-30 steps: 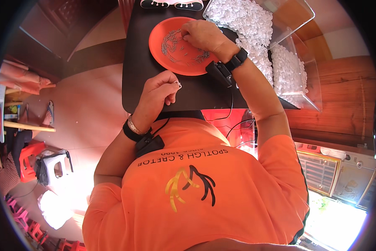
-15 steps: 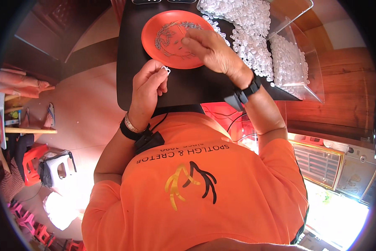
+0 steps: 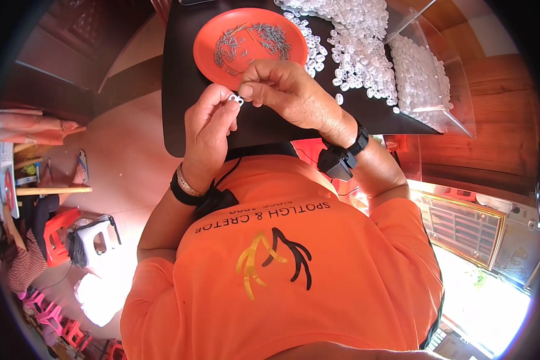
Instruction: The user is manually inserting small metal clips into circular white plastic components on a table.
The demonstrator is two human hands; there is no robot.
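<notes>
Between the thumb and fingers of my left hand [image 3: 208,123] is a small white plastic clip [image 3: 236,99] with round openings. My right hand [image 3: 285,93] is closed in a pinch right beside the clip, thumb against forefinger; anything between those fingertips is too small to make out. Both hands are over the near side of an orange-red plate [image 3: 207,45] and the black tabletop. On the plate lie many short grey nails [image 3: 274,39], gathered in loose heaps, with my right hand covering part of the near rim.
Piles of white clips [image 3: 363,63] spread over the right of the black table [image 3: 270,137]. More fill a clear plastic bin [image 3: 423,81] at the far right. A dark-edged tray [image 3: 195,2] is cut off at the top. Stools [image 3: 96,237] stand on the floor at left.
My right hand has come back from above the nails on the plate to meet the clip in my left hand. The left hand keeps its pinch. The view has shifted slightly.
</notes>
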